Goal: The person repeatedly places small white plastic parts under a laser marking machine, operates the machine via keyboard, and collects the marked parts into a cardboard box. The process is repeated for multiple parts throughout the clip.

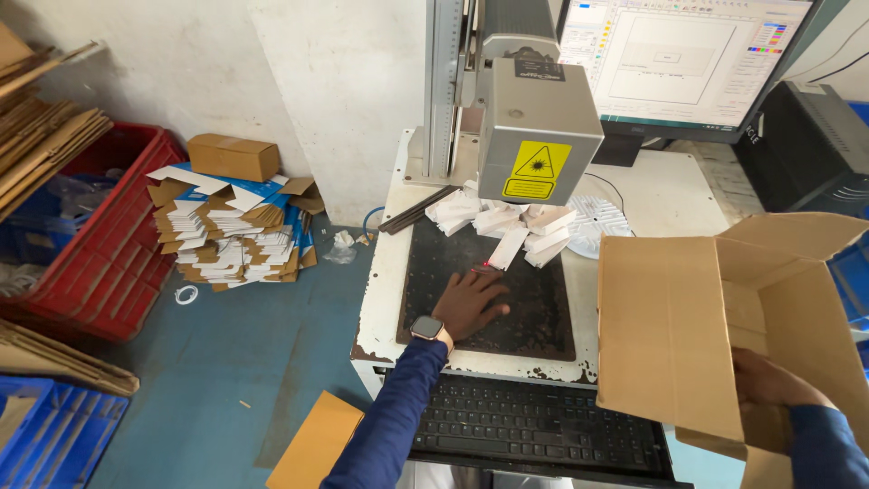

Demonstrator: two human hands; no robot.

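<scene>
Plainly risked a burn: left hand [471,303] lay flat, fingers [489,276] spread, on the black plate [543,312] beneath the laser head [538,127]. Right hand [769,380] gripped the open cardboard box [724,326], tilted off the desk [670,195] edge, liable to slip.

White counter [385,272], paint chipping along its front edge, is carrying a dark perforated plate [543,299]. A heap of small white boxes [507,222] is lying at the plate's far edge. A round white finned disc [597,217] is sitting just beside them on the bare top. Dark metal strips [418,210] are resting at the far left corner. A black keyboard [534,421] is sitting on a tray below the front edge. A monitor [688,54] is standing at the back.
</scene>
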